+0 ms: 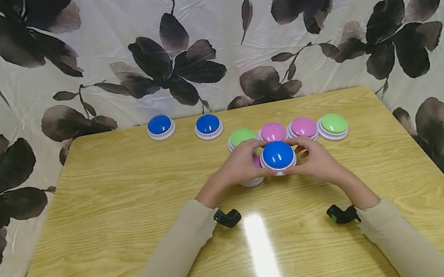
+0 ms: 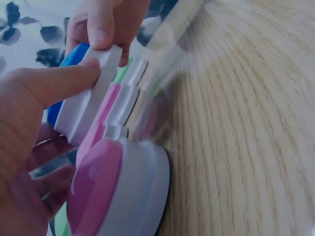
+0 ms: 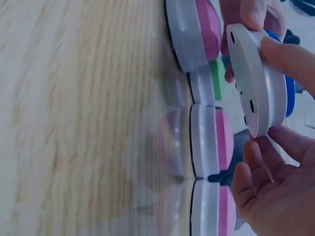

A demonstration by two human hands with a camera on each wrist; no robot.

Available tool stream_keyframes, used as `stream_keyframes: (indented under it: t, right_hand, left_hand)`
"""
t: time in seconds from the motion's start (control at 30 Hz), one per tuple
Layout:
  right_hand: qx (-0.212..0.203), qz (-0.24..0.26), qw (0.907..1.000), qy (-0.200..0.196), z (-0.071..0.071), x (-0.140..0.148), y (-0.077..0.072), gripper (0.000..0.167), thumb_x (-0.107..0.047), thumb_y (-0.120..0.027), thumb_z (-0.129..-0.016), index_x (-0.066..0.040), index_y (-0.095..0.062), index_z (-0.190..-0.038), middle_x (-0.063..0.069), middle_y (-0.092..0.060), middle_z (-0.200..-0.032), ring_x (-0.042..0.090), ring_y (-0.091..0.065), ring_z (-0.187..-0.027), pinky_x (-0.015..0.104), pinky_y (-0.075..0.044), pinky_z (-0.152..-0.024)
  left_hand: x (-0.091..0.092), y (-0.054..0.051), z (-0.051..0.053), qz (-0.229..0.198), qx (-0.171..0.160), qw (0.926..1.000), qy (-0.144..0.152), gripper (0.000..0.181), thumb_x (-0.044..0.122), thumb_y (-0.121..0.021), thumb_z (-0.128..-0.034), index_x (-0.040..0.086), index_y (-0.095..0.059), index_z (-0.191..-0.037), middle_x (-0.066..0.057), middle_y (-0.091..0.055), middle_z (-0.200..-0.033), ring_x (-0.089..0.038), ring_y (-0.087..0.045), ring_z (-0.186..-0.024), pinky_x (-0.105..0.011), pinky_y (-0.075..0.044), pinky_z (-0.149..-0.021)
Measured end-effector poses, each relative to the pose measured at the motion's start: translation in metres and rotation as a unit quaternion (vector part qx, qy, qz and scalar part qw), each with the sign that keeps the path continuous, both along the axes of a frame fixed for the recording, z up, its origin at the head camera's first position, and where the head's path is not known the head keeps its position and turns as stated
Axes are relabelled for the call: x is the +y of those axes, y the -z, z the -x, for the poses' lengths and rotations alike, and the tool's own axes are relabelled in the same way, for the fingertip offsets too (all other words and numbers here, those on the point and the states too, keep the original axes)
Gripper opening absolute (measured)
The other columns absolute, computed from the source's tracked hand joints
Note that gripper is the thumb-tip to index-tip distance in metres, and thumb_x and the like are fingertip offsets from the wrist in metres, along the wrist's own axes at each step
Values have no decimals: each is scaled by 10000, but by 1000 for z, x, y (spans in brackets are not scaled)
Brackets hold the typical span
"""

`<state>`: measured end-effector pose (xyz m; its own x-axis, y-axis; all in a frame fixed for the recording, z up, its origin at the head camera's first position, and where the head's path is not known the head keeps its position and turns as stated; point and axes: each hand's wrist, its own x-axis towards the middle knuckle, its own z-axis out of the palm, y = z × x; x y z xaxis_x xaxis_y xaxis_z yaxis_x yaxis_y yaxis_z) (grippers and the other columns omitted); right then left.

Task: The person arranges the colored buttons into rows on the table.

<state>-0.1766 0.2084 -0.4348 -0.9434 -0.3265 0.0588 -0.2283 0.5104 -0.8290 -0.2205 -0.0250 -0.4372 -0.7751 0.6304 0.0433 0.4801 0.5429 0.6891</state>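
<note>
Both hands hold a blue push button with a white base (image 1: 277, 155) raised off the table. My left hand (image 1: 241, 164) pinches its left side, and my right hand (image 1: 318, 161) grips the right. In the right wrist view the white underside (image 3: 248, 78) shows several dark spots. Close to the left hand stands a pink button (image 2: 98, 182), mostly hidden by that hand in the head view. Behind the held button runs a row: a green button (image 1: 241, 136), a pink button (image 1: 272, 131), another pink button (image 1: 303, 127) and a green button (image 1: 334, 123).
Two blue buttons, one at the back edge (image 1: 159, 125) and one nearer the row (image 1: 208, 124), stand left of the others. The wooden table (image 1: 126, 200) ends at a floral cloth backdrop (image 1: 234, 57). Dark wrist devices sit at the left cuff (image 1: 228, 218) and right cuff (image 1: 342, 214).
</note>
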Motion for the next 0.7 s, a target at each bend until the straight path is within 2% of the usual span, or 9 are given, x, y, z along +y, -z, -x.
stream_keyframes:
  t: [0.2, 0.43, 0.7]
  right_hand:
    - [-52, -84, 9998, 156, 3, 6, 7, 743, -214, -895, -700, -55, -547, -1337, 115, -572, -1252, 300, -525, -996, 470, -463, -858]
    - [-351, -142, 9990, 217, 3, 11, 13, 754, -271, -892, -703, -69, -540, -1339, 93, -566, -1268, 275, -544, -1002, 443, -481, -865]
    - [-429, -110, 9988, 230, 6, 13, 15, 734, -206, -886, -712, -19, -533, -1328, 147, -577, -1227, 297, -565, -988, 401, -507, -810]
  left_hand:
    - [8, 5, 3, -79, -222, 9997, -6, 806, 431, -848, -726, 123, -516, -1392, 5, -555, -1320, -154, -502, -1215, -329, -428, -1003]
    - [16, 10, 6, -50, -390, 9992, 4, 808, 392, -871, -708, 103, -527, -1380, 2, -559, -1271, -130, -526, -1133, -258, -461, -939]
    - [24, 9, 15, 221, -368, 9990, 145, 765, 367, -874, -712, 86, -551, -1347, 16, -598, -1203, -101, -548, -1072, -274, -461, -948]
